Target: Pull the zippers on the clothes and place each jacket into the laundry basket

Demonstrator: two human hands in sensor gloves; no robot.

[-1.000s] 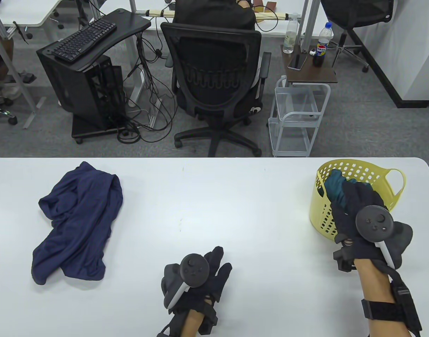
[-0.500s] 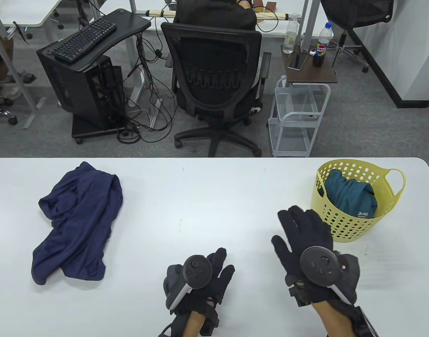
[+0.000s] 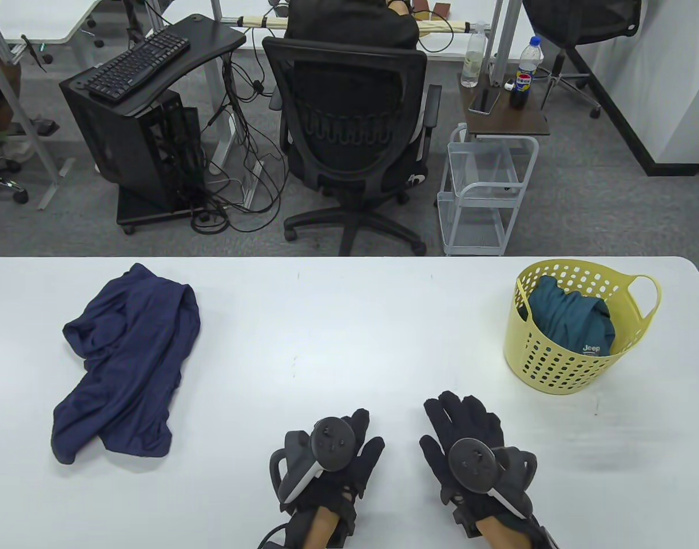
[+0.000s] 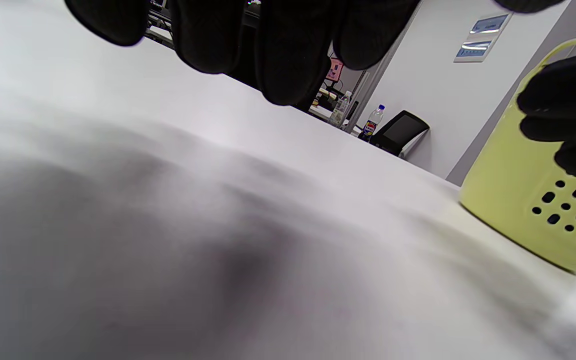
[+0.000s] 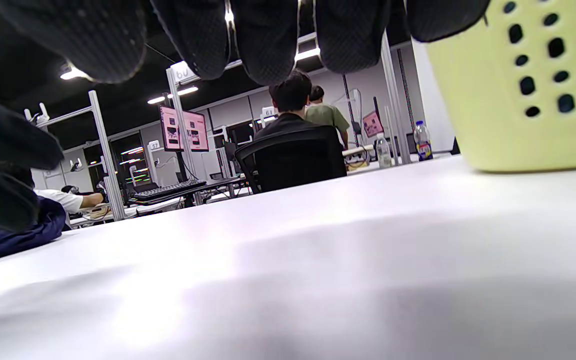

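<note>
The navy jacket (image 3: 123,366) lies crumpled at the left of the table (image 3: 338,320), well apart from both hands. Its long axis runs from the far end near the middle-left down toward the near-left corner, slightly slanted. It lies up and to the left of the left hand (image 3: 326,457), which is the nearer of the 2 hands, so I judge the coming reach falls to that hand or starts with it. No zipper can be made out on the navy cloth from the table view; the folds hide whichever edge carries it, and whether it is open or done up cannot be told.

The left hand rests near the front edge at the middle of the table, fingers relaxed and straight, grasping nothing. Just beside it the right hand (image 3: 472,452) lies the same way, released and flat, empty.

At the far right stands the yellow laundry basket (image 3: 547,372), with 1 teal jacket (image 3: 567,320) already inside; only its upper folds and a small label show above the rim, and its zipper is hidden. In the right wrist view only a sliver of the navy jacket shows at the left edge, and in the left wrist view not at all.
</note>
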